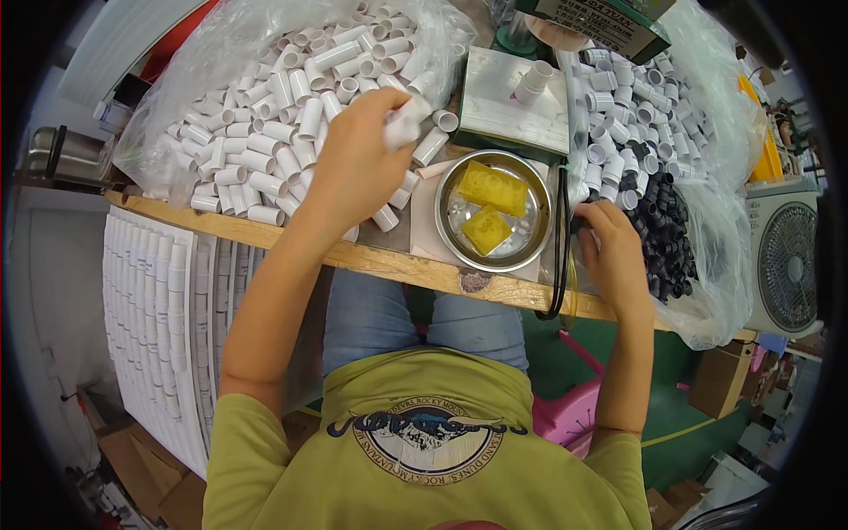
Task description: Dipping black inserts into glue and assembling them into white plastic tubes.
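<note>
My left hand (362, 159) is raised over the front of a heap of white plastic tubes (256, 146), its fingers closed round a white tube (406, 122) that is smeared by motion. At the bench's front right, my right hand (614, 252) rests beside a pile of small black plastic fittings (667, 234). Its fingers are curled, with something dark by the fingertips; what they hold is hidden. Between the hands stands a round metal bowl (449, 240) with yellow sponge blocks (491, 187) inside. Behind it, a white tube piece (534, 84) stands upright on a metal-topped machine (495, 115).
White short fittings (632, 106) lie in a clear plastic bag (715, 256) on the right. Black cables (562, 238) hang over the wooden bench edge (389, 261) near my right hand. A fan (786, 261) stands far right; a pink stool (570, 411) is below.
</note>
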Available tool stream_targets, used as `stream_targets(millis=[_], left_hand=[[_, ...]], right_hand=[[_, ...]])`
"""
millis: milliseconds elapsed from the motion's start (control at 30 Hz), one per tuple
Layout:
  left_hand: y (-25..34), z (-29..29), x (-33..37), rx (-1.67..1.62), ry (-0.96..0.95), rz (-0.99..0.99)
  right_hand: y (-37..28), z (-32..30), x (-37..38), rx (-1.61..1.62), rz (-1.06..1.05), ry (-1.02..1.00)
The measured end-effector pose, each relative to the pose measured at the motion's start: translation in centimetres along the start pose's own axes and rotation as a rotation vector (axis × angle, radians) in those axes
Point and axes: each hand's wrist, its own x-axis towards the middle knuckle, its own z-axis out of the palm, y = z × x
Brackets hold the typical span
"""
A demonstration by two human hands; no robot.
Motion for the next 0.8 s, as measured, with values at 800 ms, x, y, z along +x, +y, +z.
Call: stream_targets(millis=[800], left_hand=[[0.9, 0.2, -3.7, -0.895, -0.199, -0.191]], right_hand=[[-5.9, 2.2, 5.1, 0.039, -0.325, 0.317]])
